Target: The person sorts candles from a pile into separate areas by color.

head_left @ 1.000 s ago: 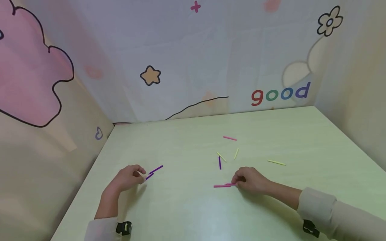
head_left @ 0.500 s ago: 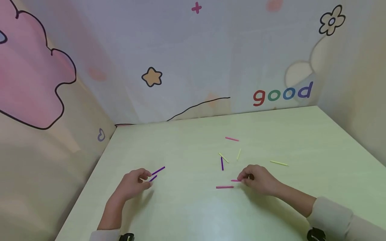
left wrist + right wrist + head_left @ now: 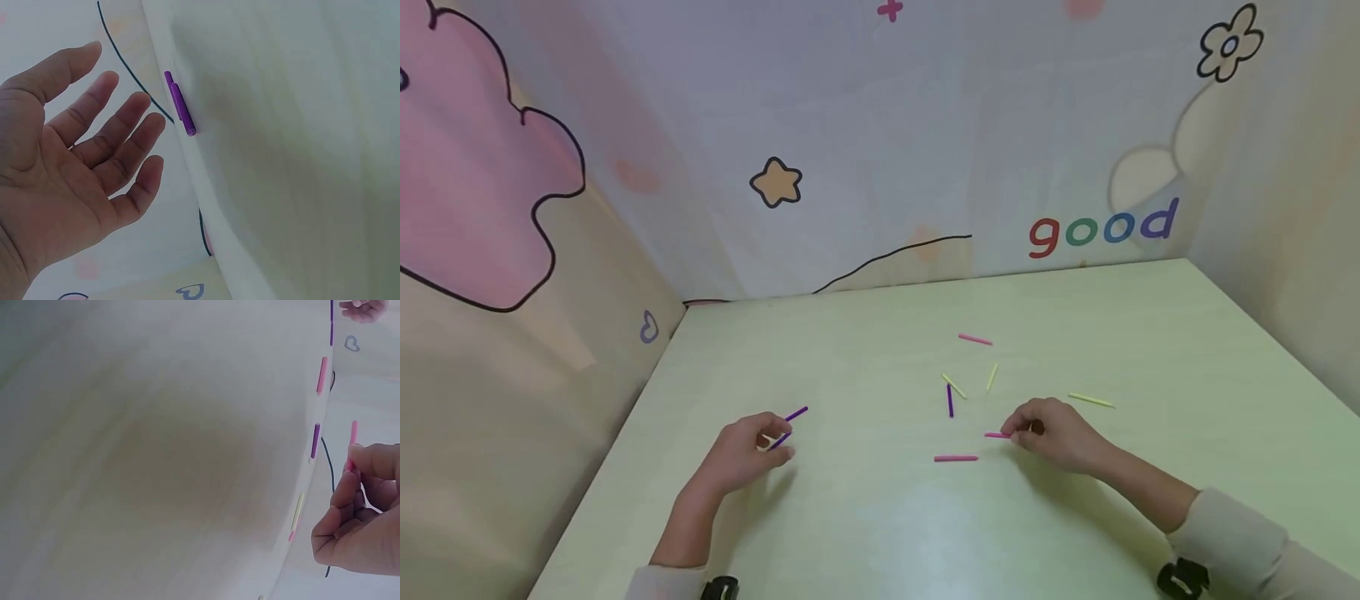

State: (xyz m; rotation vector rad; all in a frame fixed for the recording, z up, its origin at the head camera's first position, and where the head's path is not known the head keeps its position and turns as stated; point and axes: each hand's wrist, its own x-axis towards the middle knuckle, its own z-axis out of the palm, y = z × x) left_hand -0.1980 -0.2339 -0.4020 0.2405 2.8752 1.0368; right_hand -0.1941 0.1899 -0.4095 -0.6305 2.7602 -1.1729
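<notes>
Between the thumb and fingertips of my right hand [image 3: 1052, 435] is a short pink stick [image 3: 996, 435], its free end pointing left; the right wrist view shows the pinched pink stick [image 3: 354, 432] raised off the table. A second pink stick [image 3: 956, 458] lies on the table to the left of that hand. My left hand [image 3: 743, 454] hovers at the left with thumb and fingers apart, holding nothing. Just beyond its fingers two purple sticks lie on the table, a farther purple stick [image 3: 797, 413] and a nearer purple stick [image 3: 781, 441], partly covered by the hand in the head view.
Past the right hand, a purple stick [image 3: 951, 401] lies with its end at a yellow stick [image 3: 954, 386]. Another yellow stick [image 3: 992, 378], a far pink stick [image 3: 975, 339] and a yellow stick [image 3: 1092, 400] lie around them. A printed cloth wall [image 3: 880, 167] borders the pale table [image 3: 850, 517].
My right hand has carried its pink stick up and to the right, away from the other pink stick. My left hand has moved slightly right, its thumb and fingers spreading wider by the purple sticks.
</notes>
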